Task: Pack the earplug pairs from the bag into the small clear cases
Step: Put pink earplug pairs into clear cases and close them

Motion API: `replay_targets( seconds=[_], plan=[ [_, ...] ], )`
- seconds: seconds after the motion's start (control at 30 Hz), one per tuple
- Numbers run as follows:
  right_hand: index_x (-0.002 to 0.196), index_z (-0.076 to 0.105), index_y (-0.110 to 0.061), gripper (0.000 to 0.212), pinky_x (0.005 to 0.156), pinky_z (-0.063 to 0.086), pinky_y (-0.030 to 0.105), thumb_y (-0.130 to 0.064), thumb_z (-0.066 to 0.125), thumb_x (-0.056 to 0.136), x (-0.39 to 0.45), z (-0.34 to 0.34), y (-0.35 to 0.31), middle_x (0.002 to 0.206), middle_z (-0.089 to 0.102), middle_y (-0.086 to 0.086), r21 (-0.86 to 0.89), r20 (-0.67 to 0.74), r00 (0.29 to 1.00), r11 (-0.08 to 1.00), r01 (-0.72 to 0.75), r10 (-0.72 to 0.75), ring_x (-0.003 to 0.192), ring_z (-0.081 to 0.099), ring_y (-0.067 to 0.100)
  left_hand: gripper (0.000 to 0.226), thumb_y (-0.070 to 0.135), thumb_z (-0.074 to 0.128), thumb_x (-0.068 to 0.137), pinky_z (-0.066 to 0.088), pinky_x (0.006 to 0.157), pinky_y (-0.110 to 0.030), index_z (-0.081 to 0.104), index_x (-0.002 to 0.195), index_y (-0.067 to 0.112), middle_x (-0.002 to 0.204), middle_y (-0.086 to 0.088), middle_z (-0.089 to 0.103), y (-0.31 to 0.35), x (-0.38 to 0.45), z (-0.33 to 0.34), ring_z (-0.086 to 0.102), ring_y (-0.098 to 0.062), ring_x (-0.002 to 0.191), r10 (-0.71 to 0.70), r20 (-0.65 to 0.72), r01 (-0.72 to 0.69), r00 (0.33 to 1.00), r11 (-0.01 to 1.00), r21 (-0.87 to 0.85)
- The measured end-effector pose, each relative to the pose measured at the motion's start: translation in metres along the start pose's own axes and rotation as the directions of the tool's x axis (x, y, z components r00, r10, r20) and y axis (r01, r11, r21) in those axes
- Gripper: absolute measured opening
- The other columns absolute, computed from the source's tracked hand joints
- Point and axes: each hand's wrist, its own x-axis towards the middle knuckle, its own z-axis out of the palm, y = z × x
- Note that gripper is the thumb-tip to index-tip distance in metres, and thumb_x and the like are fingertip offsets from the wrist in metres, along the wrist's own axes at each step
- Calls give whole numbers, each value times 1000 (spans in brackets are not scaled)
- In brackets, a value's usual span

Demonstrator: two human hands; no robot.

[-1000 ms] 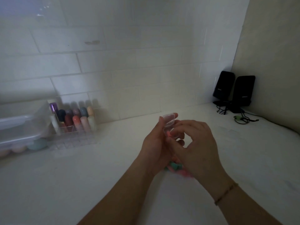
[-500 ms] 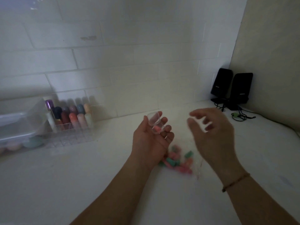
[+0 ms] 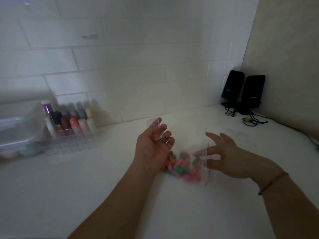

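My left hand [image 3: 153, 149] is palm up and holds a small clear case [image 3: 156, 129] between thumb and fingers; something pink shows at the case's bottom end. Just below and right of that hand lies a clear plastic bag [image 3: 204, 163] with several pink, green and orange earplugs [image 3: 181, 167] inside. My right hand [image 3: 226, 157] hovers at the bag's open right edge, fingers spread and holding nothing; its index finger sits behind the plastic. Faint clear cases [image 3: 236, 132] lie on the counter beyond the right hand.
A clear organiser [image 3: 72, 135] with coloured tubes stands against the tiled wall at the left, beside a lidded plastic box [image 3: 19, 130]. Two black speakers [image 3: 243, 91] with cables [image 3: 250, 120] fill the back right corner. The white counter [image 3: 86, 183] stretches in front.
My right hand has let go of the case, pulled away to the right and come down to the bag's opening. My left hand has turned palm up and still holds the case.
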Motion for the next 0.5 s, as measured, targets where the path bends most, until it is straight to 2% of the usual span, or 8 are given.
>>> replay_targets(
  seconds=[0.03,0.1,0.17,0.2,0.37,0.43,0.5],
  plan=[
    [115,51,-63,28,118,-1,45,-50,55,91,3,6,-1,161,-11,-12,-55,-18,1000,998,-2,1,146,-21,23,25,-1,45,87,42,53,-26,54,108,12,70,-3,50,-1,0,0,47,-14,51,0,-7,0,1000,1000,0],
    [124,51,-56,38,118,-2,51,-33,52,94,12,19,-6,159,-19,-13,-159,-86,996,987,-3,-10,145,-25,24,32,-5,41,85,42,52,-26,53,110,11,71,-4,49,-2,0,1,46,-13,49,8,-12,-8,1000,1000,0],
    [125,55,-48,49,119,0,53,-15,52,89,21,31,-11,159,-15,-11,-180,-181,983,983,-22,-11,145,-23,25,32,-5,41,84,42,53,-26,53,110,10,70,-3,48,-3,0,1,46,-13,49,9,-9,-9,1000,1000,13],
    [125,57,-44,49,119,3,53,-13,54,87,24,35,-13,160,-11,-10,-189,-236,972,982,-26,-20,146,-20,25,32,-5,40,85,42,53,-26,53,109,10,70,-3,48,-3,0,2,46,-13,49,9,-9,-8,1000,1000,22],
    [119,64,-16,33,118,15,46,-23,61,87,34,46,-15,156,27,-3,-160,-399,914,987,8,-71,148,1,23,31,-4,39,87,41,54,-26,55,109,11,66,-2,52,-5,-3,4,48,-14,50,16,-26,-14,1000,997,76],
    [111,67,-16,27,117,18,42,-25,61,86,36,49,-17,153,32,-7,-162,-428,900,987,12,-82,147,7,22,31,-3,41,87,40,54,-27,56,109,12,66,-1,53,-4,-3,3,48,-14,51,21,-36,-17,999,995,99],
    [110,68,-23,26,117,17,43,-29,63,85,37,50,-19,154,29,-8,-140,-407,912,990,-8,-50,147,6,23,31,-2,43,87,39,54,-27,56,111,13,65,0,54,-4,-3,3,47,-14,53,25,-54,-17,998,989,146]
  ],
)
